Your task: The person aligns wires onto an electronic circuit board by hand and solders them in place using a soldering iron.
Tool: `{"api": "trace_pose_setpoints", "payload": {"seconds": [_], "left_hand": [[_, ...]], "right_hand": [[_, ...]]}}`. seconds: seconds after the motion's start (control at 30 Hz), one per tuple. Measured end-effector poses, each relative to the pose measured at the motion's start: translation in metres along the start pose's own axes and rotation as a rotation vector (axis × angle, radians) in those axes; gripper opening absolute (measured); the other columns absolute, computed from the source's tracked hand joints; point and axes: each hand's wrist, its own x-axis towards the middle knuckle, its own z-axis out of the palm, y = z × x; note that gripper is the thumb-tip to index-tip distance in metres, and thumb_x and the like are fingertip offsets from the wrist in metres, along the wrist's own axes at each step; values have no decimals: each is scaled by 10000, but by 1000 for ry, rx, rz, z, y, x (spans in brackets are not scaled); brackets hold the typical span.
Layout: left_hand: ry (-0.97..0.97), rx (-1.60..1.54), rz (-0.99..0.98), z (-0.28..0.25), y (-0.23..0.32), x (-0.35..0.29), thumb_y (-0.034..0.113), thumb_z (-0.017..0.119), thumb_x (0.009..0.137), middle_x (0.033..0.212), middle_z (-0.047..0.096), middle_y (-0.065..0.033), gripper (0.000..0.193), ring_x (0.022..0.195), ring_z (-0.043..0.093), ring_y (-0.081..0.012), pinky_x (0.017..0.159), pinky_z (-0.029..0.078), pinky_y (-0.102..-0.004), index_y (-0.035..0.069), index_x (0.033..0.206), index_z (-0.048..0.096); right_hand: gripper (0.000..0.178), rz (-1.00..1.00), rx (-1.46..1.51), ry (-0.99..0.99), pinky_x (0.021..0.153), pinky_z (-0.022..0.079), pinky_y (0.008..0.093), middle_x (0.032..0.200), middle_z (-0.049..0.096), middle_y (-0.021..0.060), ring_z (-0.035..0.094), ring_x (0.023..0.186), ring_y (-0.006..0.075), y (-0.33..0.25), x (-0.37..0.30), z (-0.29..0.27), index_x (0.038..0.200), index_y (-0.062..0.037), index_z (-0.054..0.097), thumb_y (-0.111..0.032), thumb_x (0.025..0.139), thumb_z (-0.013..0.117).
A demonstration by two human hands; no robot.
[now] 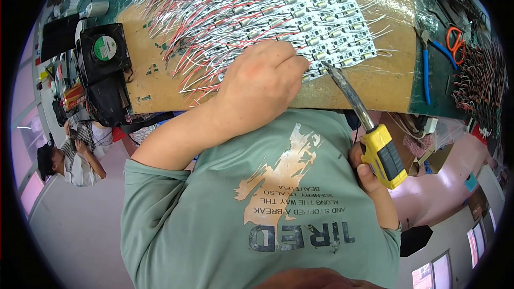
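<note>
A large panel of small white circuit boards lies on the work table, with many red and white wires fanning out from its left side. Bent over the panel's near edge is my left hand, its fingers closed in a pinch. The hand itself hides what is between those fingertips. My right hand grips the yellow and black handle of a soldering iron. The iron slants up and left, and its dark tip is at the panel's near edge, just right of my left fingertips.
A black fan stands at the table's left. Blue-handled cutters, orange-handled scissors and a heap of dark and red wired parts lie at the right. Brown board covers the table's middle. Another person sits far left.
</note>
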Motion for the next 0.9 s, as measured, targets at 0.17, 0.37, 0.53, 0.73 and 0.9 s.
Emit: {"api": "trace_pose_setpoints", "payload": {"seconds": [0.17, 0.37, 0.53, 0.73, 0.9], "left_hand": [[76, -20, 55, -1, 0, 1, 10, 705, 707, 827, 606, -53, 210, 777, 597, -247, 678, 501, -348, 68, 906, 674], [28, -36, 97, 5, 10, -4, -18, 687, 666, 838, 597, -56, 255, 767, 590, -233, 663, 485, -344, 50, 912, 674], [15, -52, 109, 8, 10, -5, -25, 677, 664, 836, 588, -57, 267, 763, 586, -233, 661, 478, -346, 46, 921, 675], [-15, -37, 111, 8, 11, -4, -25, 679, 664, 827, 582, -58, 276, 758, 580, -238, 666, 476, -346, 45, 931, 675], [-11, -44, 103, 8, 12, -4, -32, 679, 660, 827, 583, -61, 271, 759, 582, -240, 663, 479, -344, 38, 922, 676]], "right_hand": [[316, 10, 12, 28, 533, 384, 316, 658, 525, 46, 510, 575, 195, -2, -5, 0, 733, -53, 540, -300, 820, 717], [343, -57, -185, -46, 515, 390, 333, 639, 510, 57, 503, 551, 232, 0, -7, -7, 683, -74, 518, -344, 819, 682], [360, -25, -249, -96, 504, 386, 348, 633, 504, 67, 499, 548, 257, 6, -14, -11, 673, -81, 516, -377, 830, 648], [365, -17, -234, -68, 511, 391, 345, 634, 507, 63, 509, 556, 250, 13, -16, -9, 686, -74, 524, -375, 839, 663], [362, -23, -204, -85, 526, 401, 347, 649, 521, 62, 520, 568, 250, 21, -18, -10, 706, -69, 537, -378, 842, 668]]}}
